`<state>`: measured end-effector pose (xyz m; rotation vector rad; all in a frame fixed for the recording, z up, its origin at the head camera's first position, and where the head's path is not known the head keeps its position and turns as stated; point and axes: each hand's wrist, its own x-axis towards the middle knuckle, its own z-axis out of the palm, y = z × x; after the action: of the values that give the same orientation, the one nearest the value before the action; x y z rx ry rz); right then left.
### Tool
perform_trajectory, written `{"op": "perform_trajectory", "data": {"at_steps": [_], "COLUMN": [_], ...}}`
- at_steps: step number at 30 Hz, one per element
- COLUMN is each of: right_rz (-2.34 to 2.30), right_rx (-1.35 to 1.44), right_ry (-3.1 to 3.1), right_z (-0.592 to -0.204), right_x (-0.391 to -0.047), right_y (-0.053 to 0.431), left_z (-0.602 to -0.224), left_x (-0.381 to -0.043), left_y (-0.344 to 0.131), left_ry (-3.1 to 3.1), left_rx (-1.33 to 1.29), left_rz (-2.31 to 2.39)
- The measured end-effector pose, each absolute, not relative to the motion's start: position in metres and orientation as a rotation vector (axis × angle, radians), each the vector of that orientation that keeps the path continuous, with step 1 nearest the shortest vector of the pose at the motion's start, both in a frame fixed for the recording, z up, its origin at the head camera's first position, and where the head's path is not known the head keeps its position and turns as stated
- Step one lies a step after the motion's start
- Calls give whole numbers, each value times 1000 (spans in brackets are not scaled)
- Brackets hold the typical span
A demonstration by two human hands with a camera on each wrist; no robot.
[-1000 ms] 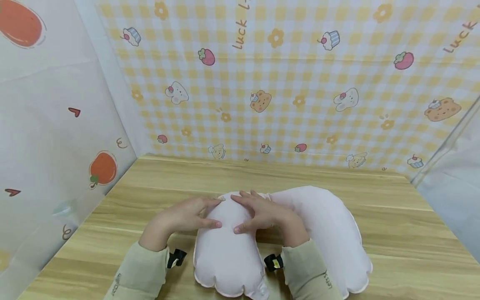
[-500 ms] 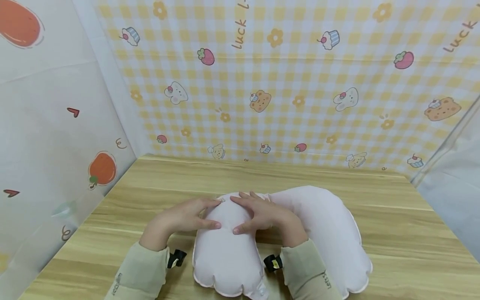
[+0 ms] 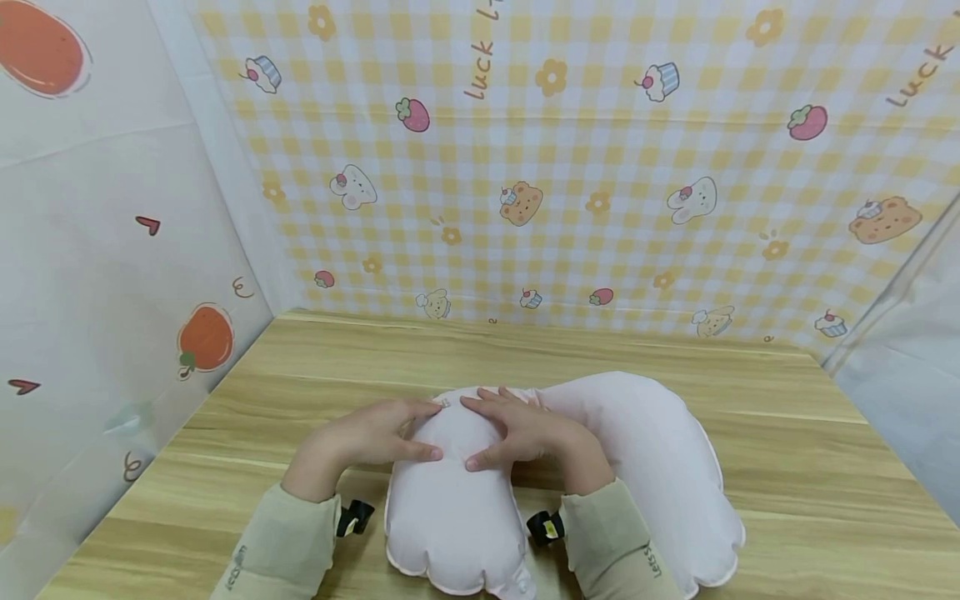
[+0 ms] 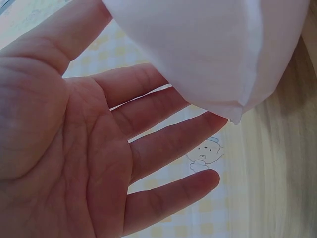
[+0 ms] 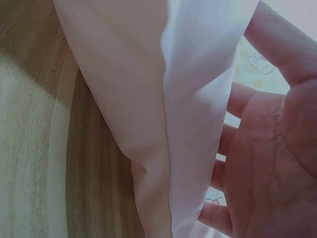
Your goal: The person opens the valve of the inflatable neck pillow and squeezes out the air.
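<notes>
A pale pink inflatable neck pillow (image 3: 660, 467), puffed up and U-shaped, lies on the wooden table with its two arms toward me. My left hand (image 3: 367, 433) rests on the outer side of its left arm, thumb and fingers spread. From the inner side, my right hand (image 3: 536, 429) touches the same arm, its thumb tip near the left one. In the left wrist view, long straight fingers (image 4: 168, 153) reach along the pillow's seamed edge. Straight fingers also lie behind the pillow (image 5: 198, 99) in the right wrist view. A clear valve (image 3: 522, 581) shows at the left arm's lower corner.
The wood-grain table (image 3: 810, 467) reaches back to a yellow checked cloth (image 3: 480, 250) with cartoon prints. A white printed sheet (image 3: 90, 292) hangs at the left, and another pale sheet (image 3: 915, 350) at the right. Black wrist mounts (image 3: 546, 527) sit under both sleeves.
</notes>
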<state>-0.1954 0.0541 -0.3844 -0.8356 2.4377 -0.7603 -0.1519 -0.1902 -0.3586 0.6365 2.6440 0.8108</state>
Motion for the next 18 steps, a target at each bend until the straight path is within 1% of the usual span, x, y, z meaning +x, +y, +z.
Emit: {"op": "perform_trajectory", "data": {"at_steps": [18], "right_rz": [-727], "right_rx": [-833], "right_ry": [2440], "right_z": [-390], "right_x": [-199], "right_y": [53], "left_z": [-363], "left_x": [-154], "left_y": [-189], "left_ry": [2650], "left_rx": [620], "left_rz": [794]}}
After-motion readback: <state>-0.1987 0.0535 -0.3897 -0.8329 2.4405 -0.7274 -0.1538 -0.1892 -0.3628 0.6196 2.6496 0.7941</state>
